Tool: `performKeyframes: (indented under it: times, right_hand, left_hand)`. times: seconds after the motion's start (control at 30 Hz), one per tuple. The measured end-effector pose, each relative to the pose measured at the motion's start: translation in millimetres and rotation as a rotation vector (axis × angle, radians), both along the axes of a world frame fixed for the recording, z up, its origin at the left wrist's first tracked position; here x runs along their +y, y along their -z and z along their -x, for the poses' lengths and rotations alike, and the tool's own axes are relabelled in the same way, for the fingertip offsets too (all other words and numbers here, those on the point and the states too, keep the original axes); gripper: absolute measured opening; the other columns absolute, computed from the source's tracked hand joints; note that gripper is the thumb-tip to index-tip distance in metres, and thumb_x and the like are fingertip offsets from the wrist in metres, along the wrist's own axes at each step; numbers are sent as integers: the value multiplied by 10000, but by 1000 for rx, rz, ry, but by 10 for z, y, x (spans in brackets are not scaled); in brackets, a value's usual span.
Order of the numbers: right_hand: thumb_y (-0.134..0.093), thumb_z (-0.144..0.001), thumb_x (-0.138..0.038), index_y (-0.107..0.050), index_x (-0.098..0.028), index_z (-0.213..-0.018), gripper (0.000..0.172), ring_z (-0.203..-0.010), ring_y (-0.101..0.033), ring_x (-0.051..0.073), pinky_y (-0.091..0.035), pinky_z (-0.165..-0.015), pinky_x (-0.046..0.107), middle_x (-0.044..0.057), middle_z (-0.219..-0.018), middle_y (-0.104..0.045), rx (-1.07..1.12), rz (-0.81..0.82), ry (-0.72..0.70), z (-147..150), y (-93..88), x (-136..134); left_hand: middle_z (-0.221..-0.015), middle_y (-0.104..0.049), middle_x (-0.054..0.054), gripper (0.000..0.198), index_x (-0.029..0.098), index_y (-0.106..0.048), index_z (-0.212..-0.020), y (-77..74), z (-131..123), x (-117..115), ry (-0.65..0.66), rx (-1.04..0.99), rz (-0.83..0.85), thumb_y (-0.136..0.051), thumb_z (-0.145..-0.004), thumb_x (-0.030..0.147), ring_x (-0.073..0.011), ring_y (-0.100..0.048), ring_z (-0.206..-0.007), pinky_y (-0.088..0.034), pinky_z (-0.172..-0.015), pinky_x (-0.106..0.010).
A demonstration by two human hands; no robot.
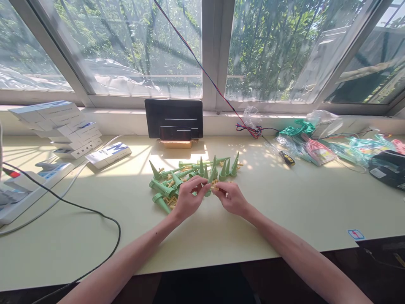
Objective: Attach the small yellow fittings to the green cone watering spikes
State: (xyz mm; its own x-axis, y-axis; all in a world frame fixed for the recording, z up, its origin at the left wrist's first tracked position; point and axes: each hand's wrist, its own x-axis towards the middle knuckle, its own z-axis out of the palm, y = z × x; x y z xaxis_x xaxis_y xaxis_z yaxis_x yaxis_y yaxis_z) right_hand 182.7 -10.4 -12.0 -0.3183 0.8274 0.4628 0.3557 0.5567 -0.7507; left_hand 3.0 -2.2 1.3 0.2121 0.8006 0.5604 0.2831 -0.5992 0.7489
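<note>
My left hand (190,196) is closed in a pinch on a green plastic watering spike (208,193), partly hidden by the fingers. Close beside it, my right hand (232,197) pinches a small yellow plastic piece (216,188) at the spike's side; whether the two parts touch, I cannot tell. Several green spikes stand point up just beyond my hands, among them one at the right end (235,165). More lie in a pile to the left, including a ribbed-collar spike (162,188). Loose yellow pieces (172,201) are scattered among them.
A black tablet (173,114) and a phone (175,133) rest on a wooden stand (177,144) behind the pile. White boxes (69,122) and a power strip (41,185) are at left, with a black cable (95,213). Bagged cables (319,152) and a cutter-like black-yellow object (287,158) lie right.
</note>
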Motion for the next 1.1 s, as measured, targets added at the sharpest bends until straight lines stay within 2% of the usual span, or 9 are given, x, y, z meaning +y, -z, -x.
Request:
performKeyframes:
  times: [0.1,0.27,0.43,0.67,0.93,1.1]
  right_hand:
    - [-504,-932,-460,-347,-214,-606,438,-509,-284,107,-247,-486,265,-44,-548,-315,95,145,-39,13,-40,-18]
    - [-576,-880,-544,-495,-198,-672,412,-407,-329,81,-297,-421,241,-77,-477,-362,277,510,-199,-12,-134,-29]
    - [-602,-870,-521,-505,-188,-673,399,-404,-353,71,-299,-434,233,-83,-496,-372,308,591,-267,-48,-166,-12]
    - [-568,-896,-480,-413,-213,-625,411,-423,-332,86,-283,-427,237,-75,-481,-343,241,440,-194,-28,-72,16]
    - [-462,-961,-343,-322,-211,-617,394,-551,-276,121,-232,-535,270,-36,-592,-303,-8,-34,-37,-38,23,40]
    - [-410,-987,-307,-317,-212,-658,354,-563,-285,124,-240,-547,266,-31,-608,-321,-82,-163,-17,-48,70,58]
  left_hand:
    - [-767,-579,-17,128,188,-665,-887,28,7,18,8,19,-63,-626,-905,308,-98,-504,-609,-433,-515,-209]
    - [-765,-588,-21,117,195,-667,-902,24,10,21,10,66,-138,-608,-916,295,-105,-490,-598,-416,-542,-234]
    - [-775,-588,-18,95,197,-661,-905,17,2,4,21,96,-149,-593,-925,260,-103,-476,-596,-410,-560,-239]
    - [-748,-552,-1,103,191,-635,-864,56,-2,-1,13,80,-69,-606,-916,275,-99,-481,-609,-397,-530,-219]
    - [-711,-531,-1,185,177,-625,-827,55,-20,6,45,-79,160,-649,-883,352,-101,-477,-602,-413,-495,-212]
    - [-669,-514,17,200,171,-626,-836,42,-23,4,64,-139,234,-667,-869,363,-77,-446,-528,-390,-457,-207]
